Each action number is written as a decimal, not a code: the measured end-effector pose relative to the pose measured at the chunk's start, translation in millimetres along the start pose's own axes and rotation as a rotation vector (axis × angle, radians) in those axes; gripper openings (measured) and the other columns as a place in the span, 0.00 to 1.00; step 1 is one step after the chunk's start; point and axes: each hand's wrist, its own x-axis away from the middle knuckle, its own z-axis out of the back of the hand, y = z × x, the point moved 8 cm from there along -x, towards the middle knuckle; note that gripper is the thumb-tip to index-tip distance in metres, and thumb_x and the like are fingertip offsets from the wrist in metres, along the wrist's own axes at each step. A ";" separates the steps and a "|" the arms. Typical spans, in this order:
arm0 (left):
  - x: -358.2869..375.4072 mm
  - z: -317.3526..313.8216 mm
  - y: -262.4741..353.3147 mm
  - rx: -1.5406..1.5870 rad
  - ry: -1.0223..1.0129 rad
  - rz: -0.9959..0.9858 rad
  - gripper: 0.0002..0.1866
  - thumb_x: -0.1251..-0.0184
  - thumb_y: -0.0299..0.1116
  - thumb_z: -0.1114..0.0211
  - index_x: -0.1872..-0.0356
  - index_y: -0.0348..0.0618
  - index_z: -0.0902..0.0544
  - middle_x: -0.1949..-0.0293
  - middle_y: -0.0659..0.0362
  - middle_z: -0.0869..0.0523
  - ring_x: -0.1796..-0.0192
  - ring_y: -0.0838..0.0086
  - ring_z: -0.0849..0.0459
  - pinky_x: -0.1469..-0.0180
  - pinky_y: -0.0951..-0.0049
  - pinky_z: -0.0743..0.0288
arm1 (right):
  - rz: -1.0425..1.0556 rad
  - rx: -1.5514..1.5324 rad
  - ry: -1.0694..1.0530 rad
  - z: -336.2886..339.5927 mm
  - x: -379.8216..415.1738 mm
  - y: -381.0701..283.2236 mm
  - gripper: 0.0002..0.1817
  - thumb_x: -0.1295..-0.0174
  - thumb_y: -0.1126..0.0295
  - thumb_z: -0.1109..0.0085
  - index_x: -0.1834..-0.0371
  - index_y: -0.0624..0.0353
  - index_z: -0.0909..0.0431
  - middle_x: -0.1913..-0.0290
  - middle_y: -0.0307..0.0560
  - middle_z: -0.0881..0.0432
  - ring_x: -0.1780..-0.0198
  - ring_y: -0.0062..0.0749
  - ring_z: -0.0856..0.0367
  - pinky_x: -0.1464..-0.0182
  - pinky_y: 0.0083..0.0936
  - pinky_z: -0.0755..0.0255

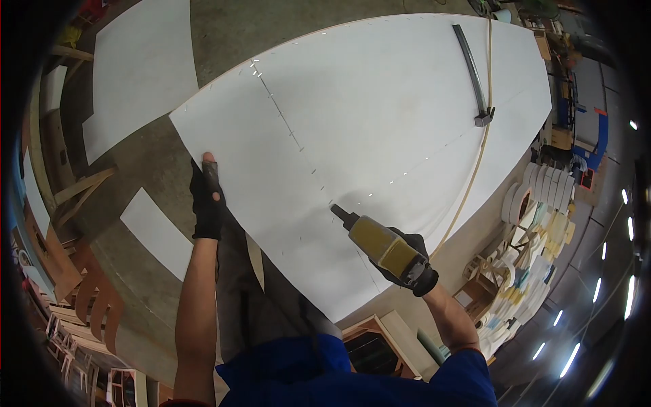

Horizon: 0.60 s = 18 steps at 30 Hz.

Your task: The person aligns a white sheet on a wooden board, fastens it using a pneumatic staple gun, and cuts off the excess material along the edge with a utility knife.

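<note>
Left hand (pixel 206 203) lay on the white panel (pixel 380 136) edge, fingers together. Right hand (pixel 407 261) fingers were clamped on a yellow tool (pixel 376 241), tip touching the panel
</note>
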 end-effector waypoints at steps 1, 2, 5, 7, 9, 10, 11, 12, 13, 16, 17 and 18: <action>1.0 -0.5 7.0 -0.001 -0.001 0.001 0.28 0.25 0.48 0.48 0.38 0.31 0.32 0.44 0.47 0.20 0.45 0.61 0.22 0.42 0.68 0.31 | -0.030 -0.034 -0.012 -1.4 3.8 5.4 0.18 0.51 0.72 0.29 0.57 0.64 0.20 0.64 0.48 0.15 0.66 0.32 0.15 0.62 0.23 0.22; 1.1 0.6 13.8 -0.031 0.007 0.004 0.28 0.24 0.48 0.48 0.38 0.31 0.32 0.45 0.47 0.20 0.46 0.59 0.22 0.42 0.67 0.31 | -0.030 -0.033 -0.013 -1.9 6.8 9.9 0.18 0.51 0.72 0.29 0.57 0.64 0.20 0.64 0.48 0.15 0.66 0.32 0.15 0.62 0.23 0.22; 2.7 0.8 32.5 -0.031 0.004 -0.023 0.28 0.24 0.48 0.49 0.39 0.31 0.31 0.45 0.46 0.20 0.47 0.57 0.21 0.43 0.66 0.31 | -0.004 -0.051 -0.029 -3.8 12.9 17.4 0.22 0.52 0.73 0.30 0.51 0.61 0.21 0.66 0.46 0.14 0.67 0.30 0.14 0.63 0.21 0.23; 4.0 1.3 31.5 -0.001 -0.007 -0.056 0.27 0.24 0.48 0.50 0.40 0.31 0.30 0.45 0.46 0.20 0.47 0.57 0.21 0.43 0.66 0.31 | 0.007 -0.017 -0.035 -3.1 14.2 16.8 0.21 0.50 0.73 0.31 0.50 0.61 0.21 0.66 0.46 0.14 0.66 0.28 0.14 0.62 0.21 0.23; 5.8 1.7 30.3 -0.035 -0.066 -0.260 0.26 0.24 0.47 0.50 0.41 0.31 0.29 0.44 0.46 0.21 0.45 0.56 0.22 0.42 0.65 0.31 | 0.004 -0.035 -0.037 -3.6 14.3 19.0 0.21 0.51 0.73 0.31 0.50 0.61 0.21 0.66 0.46 0.14 0.66 0.28 0.14 0.62 0.21 0.23; 4.9 3.2 23.6 -0.037 -0.064 -0.261 0.26 0.24 0.47 0.50 0.41 0.31 0.29 0.44 0.46 0.21 0.45 0.56 0.22 0.42 0.65 0.31 | 0.000 -0.051 -0.036 -3.8 14.4 19.9 0.22 0.51 0.73 0.31 0.51 0.61 0.21 0.66 0.46 0.14 0.66 0.28 0.14 0.62 0.21 0.23; 3.9 2.6 20.0 -0.037 -0.080 -0.299 0.26 0.23 0.47 0.50 0.42 0.31 0.29 0.45 0.45 0.21 0.45 0.55 0.22 0.42 0.65 0.31 | 0.003 -0.052 -0.038 -3.2 14.5 18.6 0.22 0.51 0.73 0.31 0.51 0.61 0.21 0.66 0.46 0.14 0.66 0.28 0.14 0.62 0.21 0.23; 3.9 1.3 24.7 -0.038 -0.094 -0.339 0.26 0.23 0.47 0.51 0.42 0.30 0.29 0.45 0.44 0.21 0.44 0.54 0.22 0.42 0.65 0.31 | 0.009 -0.056 -0.034 -1.6 14.5 15.9 0.22 0.51 0.73 0.31 0.51 0.61 0.21 0.66 0.46 0.14 0.66 0.29 0.14 0.62 0.21 0.23; 3.2 0.5 26.7 -0.041 -0.090 -0.340 0.26 0.23 0.47 0.51 0.42 0.30 0.29 0.45 0.44 0.21 0.44 0.54 0.22 0.42 0.65 0.31 | 0.015 -0.061 -0.030 -0.9 15.4 14.6 0.21 0.51 0.73 0.31 0.51 0.61 0.21 0.66 0.47 0.14 0.66 0.29 0.14 0.62 0.21 0.23; 2.7 2.7 40.8 -0.095 -0.021 -0.270 0.27 0.24 0.49 0.51 0.41 0.32 0.29 0.47 0.43 0.20 0.45 0.53 0.22 0.43 0.64 0.30 | 0.116 -0.014 -0.044 2.9 22.2 14.9 0.22 0.51 0.70 0.30 0.51 0.61 0.22 0.66 0.47 0.14 0.65 0.30 0.14 0.63 0.21 0.24; 4.1 3.6 46.6 -0.112 -0.018 -0.217 0.27 0.24 0.50 0.51 0.41 0.33 0.29 0.46 0.43 0.20 0.44 0.53 0.22 0.43 0.64 0.30 | 0.127 -0.015 -0.040 7.7 26.8 15.0 0.22 0.51 0.70 0.30 0.51 0.61 0.22 0.66 0.47 0.14 0.65 0.30 0.14 0.63 0.21 0.24; 4.3 4.7 52.4 -0.126 -0.017 -0.168 0.28 0.24 0.50 0.51 0.41 0.34 0.29 0.46 0.43 0.20 0.43 0.53 0.22 0.42 0.63 0.30 | 0.089 -0.019 -0.092 10.8 33.1 19.0 0.24 0.52 0.70 0.29 0.51 0.62 0.22 0.65 0.50 0.15 0.66 0.37 0.15 0.63 0.24 0.23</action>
